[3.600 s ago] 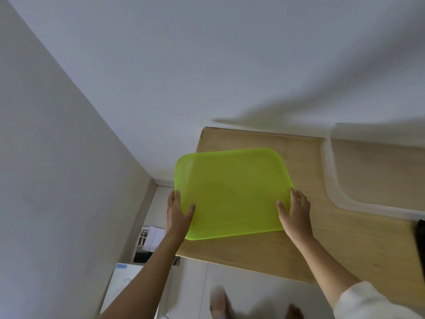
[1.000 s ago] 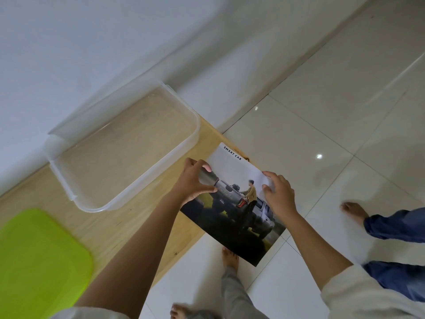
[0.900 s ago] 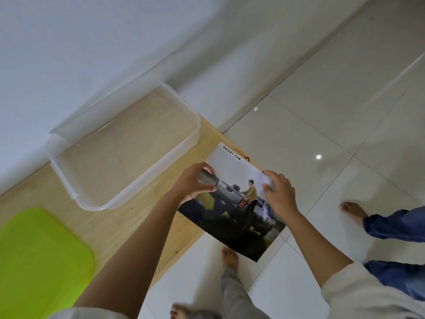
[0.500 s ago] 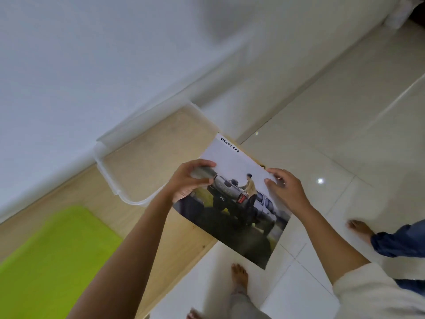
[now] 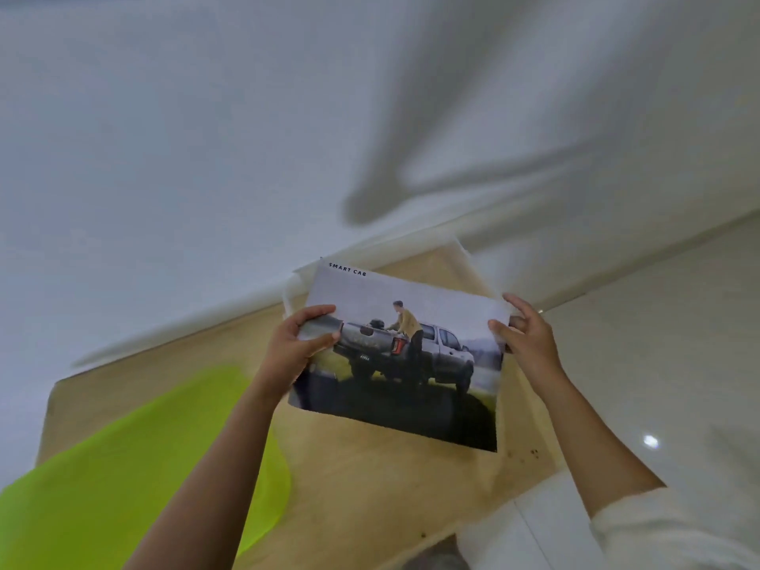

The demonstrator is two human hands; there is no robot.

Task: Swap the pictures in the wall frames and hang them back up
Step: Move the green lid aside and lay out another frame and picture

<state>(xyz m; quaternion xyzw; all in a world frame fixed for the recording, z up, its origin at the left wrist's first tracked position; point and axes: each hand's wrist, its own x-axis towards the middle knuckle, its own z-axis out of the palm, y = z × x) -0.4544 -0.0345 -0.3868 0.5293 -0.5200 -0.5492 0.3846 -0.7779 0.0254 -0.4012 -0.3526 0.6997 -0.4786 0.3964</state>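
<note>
Head-cam view, looking down, blurred w/ motion. A pale wall (image 5: 205,117) fills the top half.

Lower left: 1 lime-green plastic tray (image 5: 123,479) lying flat on a light wooden table (image 5: 370,495), which runs from mid-left to bottom centre.

Centre-left: the left grip (image 5: 298,343), a bare hand, pinches the left edge of a printed picture (image 5: 415,376), thumb on the front, fingers curled behind.

Centre: the picture is 1 loose sheet, held in the air above the table and tilted toward the camera. It shows a person beside a silver pickup truck, w/ "SMART CAB" printed at its top left. Behind its top edge, the rim of 1 clear plastic tub (image 5: 462,250) shows, mostly hidden.

Centre-right: the right grip (image 5: 528,339), also bare, holds the sheet's right edge, thumb in front, fingers loosely spread behind. A white sleeve (image 5: 678,528) sits lower right, over a glossy tiled floor (image 5: 658,322).

Progress, as a judgement: approx. early to mid. One picture is out and in hand, but no wall frame is in shot, so fitting it, handling a 2nd picture and rehanging all look left to do.

Count: 1 picture, 2 hands, 1 tray, 1 tub, 1 table, 0 frames seen.
</note>
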